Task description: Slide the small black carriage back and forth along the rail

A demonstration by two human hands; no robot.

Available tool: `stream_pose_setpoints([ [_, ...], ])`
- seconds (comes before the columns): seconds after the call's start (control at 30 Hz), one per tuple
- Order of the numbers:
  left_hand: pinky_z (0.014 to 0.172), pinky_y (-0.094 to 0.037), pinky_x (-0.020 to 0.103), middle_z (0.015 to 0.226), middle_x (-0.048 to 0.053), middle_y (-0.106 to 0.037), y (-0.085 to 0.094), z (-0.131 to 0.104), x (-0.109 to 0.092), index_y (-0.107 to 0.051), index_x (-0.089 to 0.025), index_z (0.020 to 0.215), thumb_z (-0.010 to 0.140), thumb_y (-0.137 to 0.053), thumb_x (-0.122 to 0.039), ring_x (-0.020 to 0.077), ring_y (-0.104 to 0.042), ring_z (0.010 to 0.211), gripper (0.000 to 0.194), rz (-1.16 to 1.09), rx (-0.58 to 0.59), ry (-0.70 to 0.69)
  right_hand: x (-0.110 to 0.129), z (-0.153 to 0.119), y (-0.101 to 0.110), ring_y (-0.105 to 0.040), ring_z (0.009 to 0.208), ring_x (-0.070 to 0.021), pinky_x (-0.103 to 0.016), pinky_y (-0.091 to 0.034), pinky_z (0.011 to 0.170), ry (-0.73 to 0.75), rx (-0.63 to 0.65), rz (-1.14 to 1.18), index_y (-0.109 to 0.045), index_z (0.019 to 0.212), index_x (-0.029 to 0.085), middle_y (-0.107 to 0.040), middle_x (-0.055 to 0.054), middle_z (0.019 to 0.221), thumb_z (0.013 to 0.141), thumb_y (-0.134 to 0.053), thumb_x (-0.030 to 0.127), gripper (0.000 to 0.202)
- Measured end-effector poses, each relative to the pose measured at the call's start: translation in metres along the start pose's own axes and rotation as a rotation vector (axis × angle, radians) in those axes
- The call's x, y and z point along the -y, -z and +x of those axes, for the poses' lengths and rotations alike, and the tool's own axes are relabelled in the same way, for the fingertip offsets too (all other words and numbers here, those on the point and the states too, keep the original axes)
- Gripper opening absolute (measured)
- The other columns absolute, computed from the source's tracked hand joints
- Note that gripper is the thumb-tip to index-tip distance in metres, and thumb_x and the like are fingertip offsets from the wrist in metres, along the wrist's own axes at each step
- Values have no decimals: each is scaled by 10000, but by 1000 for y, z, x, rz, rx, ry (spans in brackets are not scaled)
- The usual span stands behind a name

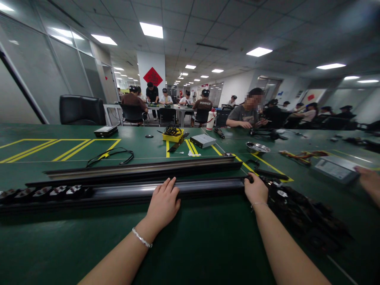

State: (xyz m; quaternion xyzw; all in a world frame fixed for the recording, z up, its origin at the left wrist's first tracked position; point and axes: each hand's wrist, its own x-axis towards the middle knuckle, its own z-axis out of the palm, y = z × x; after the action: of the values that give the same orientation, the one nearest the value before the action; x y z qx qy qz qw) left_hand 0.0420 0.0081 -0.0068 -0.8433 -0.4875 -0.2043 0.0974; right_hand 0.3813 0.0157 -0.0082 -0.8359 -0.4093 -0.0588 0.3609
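Observation:
A long black rail (pixel 127 192) with a shiny metal strip lies across the green table in front of me. My left hand (pixel 164 202) rests on it near the middle, fingers stretched out and together, holding nothing. At the rail's right end, my right hand (pixel 256 190) is closed, its thumb and fingers pinching a small black part (pixel 249 178); whether that part is fixed to the rail is hidden. Several black blocks with light tops (pixel 57 191) sit in a row along the rail's left end. Just behind lies a second long black rail (pixel 142 168).
Dark mechanical parts (pixel 305 213) lie right of my right hand. A co-worker's blurred hand (pixel 370 183) is by a silver box (pixel 334 168). Farther back are a metal bowl (pixel 257 148), a yellow tray (pixel 173 137), a grey box (pixel 203 140) and a coiled cable (pixel 111 155).

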Motion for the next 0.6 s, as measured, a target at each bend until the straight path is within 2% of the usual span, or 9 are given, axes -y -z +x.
stream_pose_setpoints([
  [0.37,977,-344,420,1361,72,-421,-1,-1,1,-555,-225,1000,775,-485,-276,243,-358,1258,241,6,-11,-6,-4,1,-3,-532,994,-227,-348,-387,895,40,-57,22,-578,1110,143,-582,-108,1110,754,-448,275,402],
  [0.6,977,-346,416,1349,72,-437,1,-1,0,-560,-226,986,763,-499,-269,242,-369,1251,235,-2,-11,-8,-7,2,-5,-519,994,-248,-368,-382,889,40,-93,15,-572,1092,94,-573,-149,1089,744,-460,278,409],
])
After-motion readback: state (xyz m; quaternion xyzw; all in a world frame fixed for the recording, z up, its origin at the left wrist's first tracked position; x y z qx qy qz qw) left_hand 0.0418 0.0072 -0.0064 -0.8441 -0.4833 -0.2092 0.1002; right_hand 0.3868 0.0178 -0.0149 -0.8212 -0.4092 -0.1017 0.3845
